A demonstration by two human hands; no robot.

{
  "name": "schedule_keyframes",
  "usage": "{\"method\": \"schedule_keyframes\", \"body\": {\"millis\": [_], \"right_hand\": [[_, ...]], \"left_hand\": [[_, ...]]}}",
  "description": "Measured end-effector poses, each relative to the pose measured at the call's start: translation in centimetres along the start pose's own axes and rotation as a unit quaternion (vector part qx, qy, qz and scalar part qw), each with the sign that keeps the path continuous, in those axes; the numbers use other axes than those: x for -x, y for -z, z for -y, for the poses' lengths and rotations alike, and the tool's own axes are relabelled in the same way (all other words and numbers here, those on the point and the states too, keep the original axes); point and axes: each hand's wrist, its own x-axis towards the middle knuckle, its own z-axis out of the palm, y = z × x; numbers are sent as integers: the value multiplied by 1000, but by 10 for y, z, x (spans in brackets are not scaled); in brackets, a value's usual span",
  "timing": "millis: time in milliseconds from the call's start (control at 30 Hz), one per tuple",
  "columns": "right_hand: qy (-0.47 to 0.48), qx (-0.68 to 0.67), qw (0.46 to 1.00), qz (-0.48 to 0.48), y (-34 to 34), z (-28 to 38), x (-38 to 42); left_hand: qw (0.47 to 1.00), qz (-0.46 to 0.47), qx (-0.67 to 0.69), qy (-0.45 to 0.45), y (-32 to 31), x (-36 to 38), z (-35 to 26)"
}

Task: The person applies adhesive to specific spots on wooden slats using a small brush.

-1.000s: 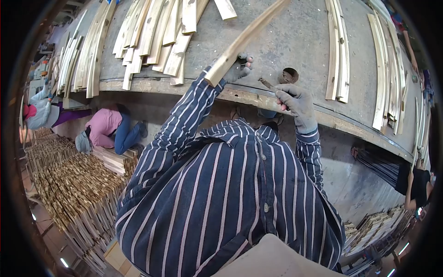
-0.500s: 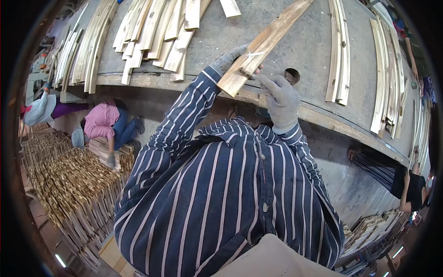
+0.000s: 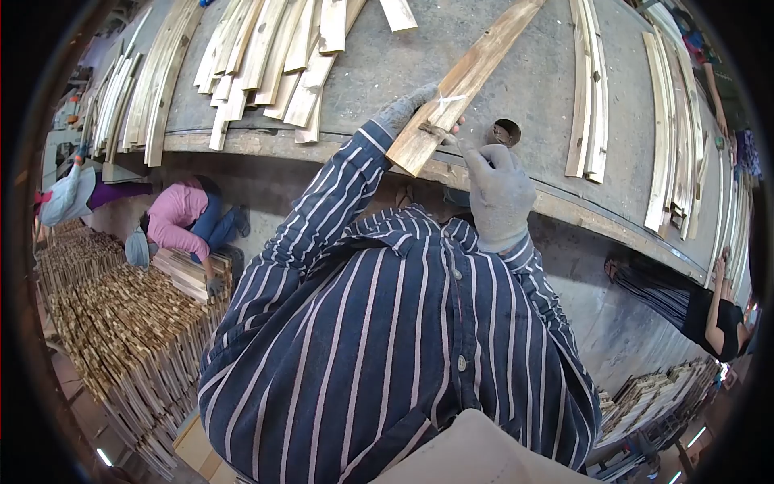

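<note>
A long wooden board (image 3: 476, 77) slants up and away over the table edge, with a dark knot mark near its close end and a whitish streak across it. My left hand (image 3: 405, 109), in a grey glove, is wrapped round the board from beneath, fingertips showing at its right edge. Beside the knot, my right hand (image 3: 501, 194), also gloved, is closed in a pinch. A thin tip reaches from its fingers to the knot; I cannot tell what it is.
Wooden strips (image 3: 266, 48) lie on the grey table (image 3: 532, 81), with more strips (image 3: 586, 89) at right. A round brown hollow (image 3: 505, 131) sits by my right hand. Stacked wood (image 3: 121, 315) stands behind at left, near a crouching person (image 3: 179, 216). Another person (image 3: 713, 323) is at far right.
My right hand has shifted slightly right and down, back from the board. The board's near end has moved a little right and down. The crouching person's hand has moved right.
</note>
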Motion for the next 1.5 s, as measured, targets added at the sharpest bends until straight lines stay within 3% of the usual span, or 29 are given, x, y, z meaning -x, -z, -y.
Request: {"method": "schedule_keyframes", "body": {"millis": [167, 233, 467, 533, 567, 633, 700, 933, 1067, 1133, 1500], "right_hand": [[23, 18, 1000, -7, -10, -2, 5], [3, 47, 998, 49, 12, -1, 3], [21, 48, 998, 35, 10, -7, 5], [-40, -19, 998, 42, 22, -8, 2], [-41, -19, 998, 42, 18, -11, 0], [-7, -148, 988, -41, -2, -19, -6], [-11, -182, 983, -34, -18, -23, -7], [-15, -321, 946, -33, -25, -35, -2], [14, -180, 980, -84, -23, -19, 2], [0, 8, 999, -54, -13, -6, 8], [-18, -27, 999, -38, -2, -7, 18]], "left_hand": [[1000, -27, 11, 7, -3, -1, 4], [995, -81, -51, 14, -2, -5, 9], [997, -69, -33, 9, -2, -5, 7], [997, -68, -30, 7, -3, -5, 9], [997, -70, -34, 20, -2, -4, 6], [996, -82, -29, 11, -7, -2, 9], [995, -96, -26, 0, -11, 0, 8], [999, -14, 32, -1, -14, 2, 5], [998, 36, 56, 11, -13, -1, 1], [998, 25, 53, 11, -14, 0, 3], [999, 3, 33, 11, -10, -5, 9]]}}
